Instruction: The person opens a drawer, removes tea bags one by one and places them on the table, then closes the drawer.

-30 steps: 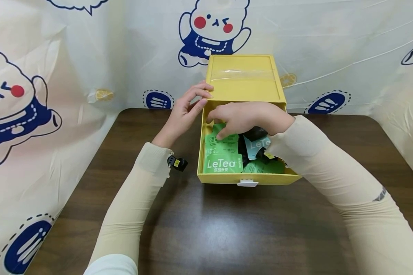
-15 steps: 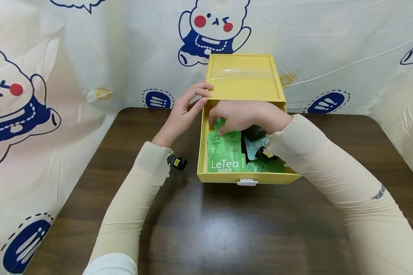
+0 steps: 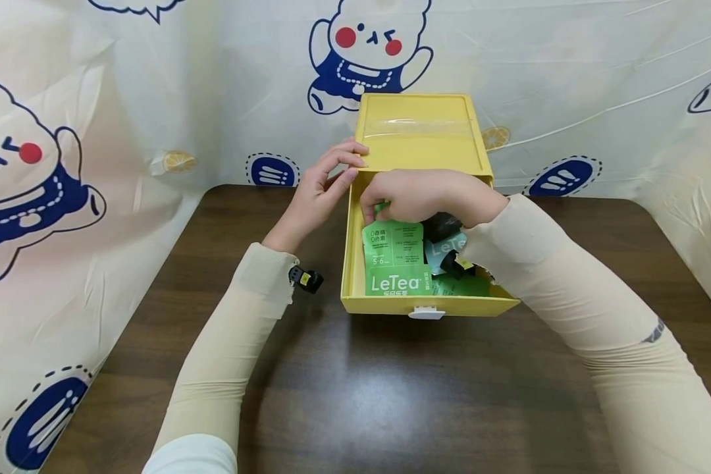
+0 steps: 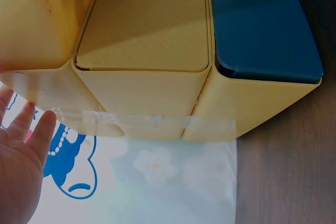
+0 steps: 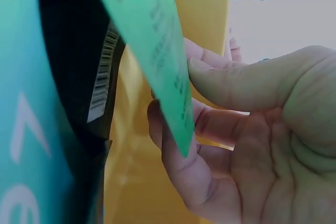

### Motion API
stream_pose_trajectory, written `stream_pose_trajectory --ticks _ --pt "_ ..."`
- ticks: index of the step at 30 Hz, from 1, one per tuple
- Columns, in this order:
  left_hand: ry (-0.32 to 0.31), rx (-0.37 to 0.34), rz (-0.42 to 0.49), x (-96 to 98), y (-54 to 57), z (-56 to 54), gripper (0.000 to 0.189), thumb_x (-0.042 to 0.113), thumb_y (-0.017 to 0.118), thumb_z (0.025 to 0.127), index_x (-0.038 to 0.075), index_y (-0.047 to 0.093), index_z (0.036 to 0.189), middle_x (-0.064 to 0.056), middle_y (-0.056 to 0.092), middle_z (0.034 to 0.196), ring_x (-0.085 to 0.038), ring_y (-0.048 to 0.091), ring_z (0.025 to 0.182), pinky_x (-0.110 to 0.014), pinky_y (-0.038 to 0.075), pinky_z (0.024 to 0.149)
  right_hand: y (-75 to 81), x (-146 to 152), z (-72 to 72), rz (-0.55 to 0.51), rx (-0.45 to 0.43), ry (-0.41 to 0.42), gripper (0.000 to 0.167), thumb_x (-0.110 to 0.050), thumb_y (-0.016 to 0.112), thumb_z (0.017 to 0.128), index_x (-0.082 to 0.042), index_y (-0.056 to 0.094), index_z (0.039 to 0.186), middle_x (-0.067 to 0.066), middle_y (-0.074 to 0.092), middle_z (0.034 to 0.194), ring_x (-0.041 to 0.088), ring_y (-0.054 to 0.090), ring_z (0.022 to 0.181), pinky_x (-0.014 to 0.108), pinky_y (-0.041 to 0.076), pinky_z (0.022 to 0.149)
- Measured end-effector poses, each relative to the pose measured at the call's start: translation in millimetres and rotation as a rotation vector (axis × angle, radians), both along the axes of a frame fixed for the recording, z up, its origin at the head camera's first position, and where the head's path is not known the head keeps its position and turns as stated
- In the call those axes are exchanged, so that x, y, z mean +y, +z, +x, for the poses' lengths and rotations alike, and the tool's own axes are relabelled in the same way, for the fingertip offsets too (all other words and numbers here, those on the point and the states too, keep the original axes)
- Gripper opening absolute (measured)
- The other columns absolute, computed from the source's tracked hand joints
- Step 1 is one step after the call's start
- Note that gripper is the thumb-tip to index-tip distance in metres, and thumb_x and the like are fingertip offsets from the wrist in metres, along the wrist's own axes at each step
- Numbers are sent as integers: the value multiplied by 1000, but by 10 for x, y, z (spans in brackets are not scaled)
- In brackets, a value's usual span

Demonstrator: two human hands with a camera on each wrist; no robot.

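My right hand (image 3: 417, 196) reaches into an open yellow box (image 3: 385, 305) and pinches the top of a green LeTea packet (image 3: 394, 253). In the right wrist view, the thumb lies on one face of this packet (image 5: 157, 61) and fingers are behind it. It stands tilted in the box's left part. Straight fingers of my left hand (image 3: 320, 194) touch the left edge near the box's yellow upper panel (image 3: 423, 148). The left wrist view shows that hand (image 4: 23, 156) beside yellow compartment walls (image 4: 147, 98).
Right of the held packet lie a black packet (image 3: 441, 226), a blue LeTea packet (image 3: 441, 250) and another green packet (image 3: 462, 286). A white pull tab (image 3: 426, 313) juts from the box's front. Underneath is a dark wooden table (image 3: 379, 395), with a printed curtain (image 3: 261, 79) behind.
My right hand's fingers have closed on the green packet's top, and the packet has shifted slightly right inside the box. My left hand stays in place.
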State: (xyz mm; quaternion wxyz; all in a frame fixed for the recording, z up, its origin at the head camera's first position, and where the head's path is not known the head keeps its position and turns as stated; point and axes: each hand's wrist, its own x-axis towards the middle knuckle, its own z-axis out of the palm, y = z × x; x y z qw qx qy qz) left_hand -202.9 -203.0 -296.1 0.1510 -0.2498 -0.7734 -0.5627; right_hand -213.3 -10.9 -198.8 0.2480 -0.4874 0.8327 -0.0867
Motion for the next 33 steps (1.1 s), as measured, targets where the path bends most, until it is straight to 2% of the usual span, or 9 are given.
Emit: stream_pose_trajectory --ticks 4,8,15,19,22,27,30,33 --pt "-6 5 4 9 -3 -5 18 6 50 103 -4 60 113 -14 54 141 -13 29 150 -44 42 115 17 41 11 1 -16 -19 12 -4 55 99 -7 67 102 8 62 104 24 54 102 33 43 88" --pt "-13 6 11 17 -6 -8 18 6 50 103 -5 60 112 -15 54 140 -19 28 151 -45 41 115 58 96 32 -5 -29 -12 11 -5 54 100 -8 64 100 8 60 103 24 54 102 33 43 88" --pt "-4 -33 10 28 -6 -11 18 4 50 102 -5 60 114 -14 53 142 -14 26 152 -45 42 115 160 216 42 -58 -61 -6 12 -2 51 100 -6 62 98 8 61 101 23 55 100 33 43 87" --pt "5 -50 13 34 -1 -3 17 4 50 102 -4 59 114 -14 52 142 -14 26 152 -46 42 114 243 309 43 -83 -67 -40 14 -2 48 101 -6 62 98 8 60 101 22 54 100 33 42 86" --pt "15 -54 13 35 7 3 17 5 51 102 -4 59 113 -14 52 142 -13 26 152 -45 42 114 323 392 42 -104 -40 -59 16 -2 46 102 -6 61 100 9 60 101 22 54 98 34 42 84" --pt "23 -51 8 34 25 10 17 7 51 103 -3 60 113 -12 53 142 -11 27 151 -45 42 114 462 570 20 -154 -5 -103 18 -4 44 103 -8 62 106 9 60 106 22 53 95 32 48 73" --pt "24 -48 6 33 33 14 17 7 51 103 -2 60 113 -12 53 142 -11 28 151 -45 42 114 512 713 -39 -196 -9 -156 19 -5 43 104 -8 62 108 9 58 108 22 53 91 29 48 65" --pt "24 -48 8 33 38 14 17 8 51 103 -3 60 113 -12 53 142 -11 28 151 -45 42 114 530 879 -121 -214 -6 -244 19 -5 43 104 -6 61 109 10 56 109 22 53 86 26 48 63"
